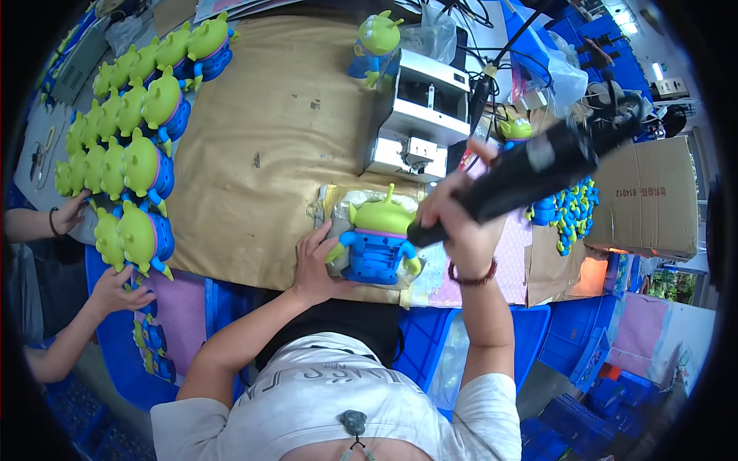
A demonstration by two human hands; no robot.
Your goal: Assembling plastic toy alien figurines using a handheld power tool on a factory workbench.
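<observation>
A toy figure (378, 244) with a lime-green head and a blue body lies face down on a padded, plastic-wrapped rest at the table's near edge. My left hand (314, 267) is closed around its left side, steadying the green arm. In my right hand (467, 223) is a black electric screwdriver (530, 169), gripped and slanting down to the left. The tool's lower end is beside the toy's right shoulder; whether it touches cannot be told. Its cord runs off to the upper right.
Rows of similar toys (127, 107) fill the left, with a co-worker's hands (119, 292) by them. A white metal device (423, 115) stands beyond my toy, near another toy (377, 46). Small green-blue parts (573, 211) and a cardboard box (649, 196) are right. Brown paper (254, 107) covers the table.
</observation>
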